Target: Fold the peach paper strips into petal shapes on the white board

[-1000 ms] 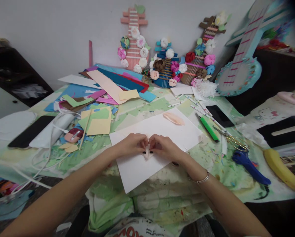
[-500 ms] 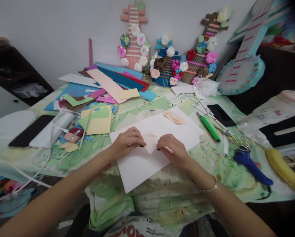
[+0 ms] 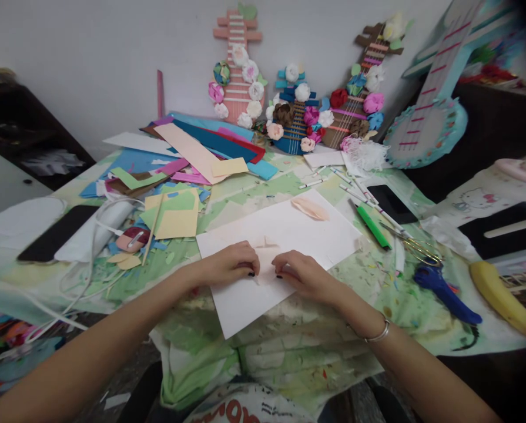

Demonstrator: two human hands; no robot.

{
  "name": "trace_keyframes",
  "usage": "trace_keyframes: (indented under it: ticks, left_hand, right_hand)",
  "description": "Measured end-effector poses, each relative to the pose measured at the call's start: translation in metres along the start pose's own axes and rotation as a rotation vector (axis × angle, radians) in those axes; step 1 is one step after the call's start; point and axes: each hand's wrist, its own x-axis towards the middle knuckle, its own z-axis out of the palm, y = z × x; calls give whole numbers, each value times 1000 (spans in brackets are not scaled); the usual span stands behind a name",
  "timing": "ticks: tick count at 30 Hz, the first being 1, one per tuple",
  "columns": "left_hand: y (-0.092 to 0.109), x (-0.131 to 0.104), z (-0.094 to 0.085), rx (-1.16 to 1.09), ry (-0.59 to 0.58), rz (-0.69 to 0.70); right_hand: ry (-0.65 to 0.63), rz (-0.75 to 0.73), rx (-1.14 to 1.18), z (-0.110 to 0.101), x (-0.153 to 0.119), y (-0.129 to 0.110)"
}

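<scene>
Between my two hands is a small pale pink piece of paper [image 3: 267,258], low over a large white sheet [image 3: 238,317]. My left hand [image 3: 236,264] pinches its left edge, thumb and fingers together. On the other side my right hand [image 3: 300,271] pinches the right edge in the same way. My fingertips hide part of the paper's edges. Farther up the white sheet lies a peach petal-shaped paper stack [image 3: 310,209], touched by neither hand.
To the right are a green cutter [image 3: 372,226], scissors [image 3: 424,249], a blue glue gun [image 3: 448,294] and a yellow banana-shaped thing [image 3: 505,299]. Coloured paper [image 3: 190,150] piles up at back left. A phone [image 3: 57,234] and white cable lie left. Flower-covered paper instruments [image 3: 238,88] lean on the wall.
Both hands have moved slightly down toward me with the pink paper, and they are a little closer together. The pinch on both sides stays.
</scene>
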Motion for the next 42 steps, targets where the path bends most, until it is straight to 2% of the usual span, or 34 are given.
trace_keyframes:
  ticks: [3, 8, 15, 19, 22, 28, 33, 36, 42]
  left_hand:
    - [1, 9, -3, 27, -8, -47]
    - [-3, 17, -1, -5, 48, -108]
    - [-11, 15, 7, -107, 160, -217]
    - [-10, 13, 11, -249, 211, -265]
    - [-11, 12, 13, -272, 230, -268]
    - [-10, 11, 13, -50, 253, -200]
    - [-7, 8, 13, 63, 253, -17]
    - [-4, 6, 15, 138, 265, 36]
    - [-5, 4, 22, 264, 218, 203]
  right_hand:
    - [-44, 18, 51, -5, 9, -3]
    - [-75, 66, 125, -7, 22, -5]
    - [-105, 92, 166, -3, 31, 2]
    - [-72, 101, 139, 0, 33, 4]
    - [-58, 91, 109, 1, 32, 3]
    - [-52, 64, 25, 1, 33, 4]
    - [-43, 34, -22, 3, 32, 6]
    - [-49, 22, -50, 5, 32, 6]
    - [-56, 4, -76, 5, 32, 5]
